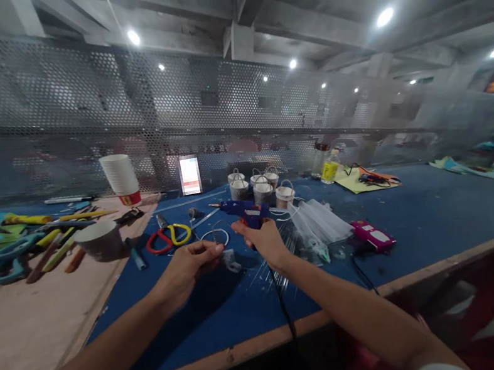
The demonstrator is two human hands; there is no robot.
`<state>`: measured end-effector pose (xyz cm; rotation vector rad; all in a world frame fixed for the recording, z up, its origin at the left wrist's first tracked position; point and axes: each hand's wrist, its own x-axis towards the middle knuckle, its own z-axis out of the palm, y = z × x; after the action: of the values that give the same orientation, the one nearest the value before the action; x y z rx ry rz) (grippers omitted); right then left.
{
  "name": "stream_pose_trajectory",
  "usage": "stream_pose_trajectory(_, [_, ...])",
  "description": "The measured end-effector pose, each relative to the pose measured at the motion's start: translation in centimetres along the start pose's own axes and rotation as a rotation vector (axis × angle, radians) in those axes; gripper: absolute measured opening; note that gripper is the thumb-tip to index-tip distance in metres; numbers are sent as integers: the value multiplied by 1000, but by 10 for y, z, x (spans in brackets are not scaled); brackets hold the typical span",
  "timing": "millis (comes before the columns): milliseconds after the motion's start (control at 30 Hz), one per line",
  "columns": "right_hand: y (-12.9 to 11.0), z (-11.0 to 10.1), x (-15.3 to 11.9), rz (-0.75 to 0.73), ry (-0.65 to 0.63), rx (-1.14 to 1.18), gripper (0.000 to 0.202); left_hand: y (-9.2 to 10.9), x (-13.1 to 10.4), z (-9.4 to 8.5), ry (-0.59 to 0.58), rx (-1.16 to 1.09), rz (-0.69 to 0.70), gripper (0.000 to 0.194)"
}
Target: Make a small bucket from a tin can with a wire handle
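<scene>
My right hand [264,242] is closed round a dark blue hot glue gun [244,209], whose nozzle points left over the table. A black cord drops from it toward the table's front edge. To its left, my left hand [189,265] has thumb and fingers pinched together on something small and thin, too fine to name. A thin white ring [222,233] shows just beyond those fingertips; I cannot tell whether they touch it. Below them lies a small crumpled translucent scrap [231,263]. Scissors [169,238] with red and yellow handles rest beyond my left hand.
Several small cups with wire handles [263,191] stand behind the glue gun. Clear plastic sleeves [323,222] and a magenta box [374,236] lie right. At left are a grey bowl [100,243], stacked paper cups [120,177] and tools. A yellow-labelled bottle [330,168] stands at the back.
</scene>
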<state>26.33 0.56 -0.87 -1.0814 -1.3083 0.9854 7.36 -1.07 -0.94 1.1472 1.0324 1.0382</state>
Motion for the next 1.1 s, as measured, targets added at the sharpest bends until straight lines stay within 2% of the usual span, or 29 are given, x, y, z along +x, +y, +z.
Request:
stream_pose_trajectory(233, [1,2,-4,-29,-6,-5,35,-5,7,-9,-13,-130,-25,20])
stream_pose_trajectory(467, [4,4,-6,-9,-25,-26,37,-3,11,-14,0,-203,-34,18])
stream_pose_trajectory(733, [5,1,-3,-9,51,-50,35,2,4,-7,-46,-54,-11,24])
stream_pose_trajectory(800, [5,-1,-1,-8,58,-37,34,6,3,-10,-40,-12,-8,28])
stream_pose_trajectory(933, [3,-1,-2,-17,27,-53,32,13,7,-21,65,32,75,28])
stream_pose_trajectory(1100, [3,1,-5,14,-12,-99,37,16,11,-28,-17,-53,63,22])
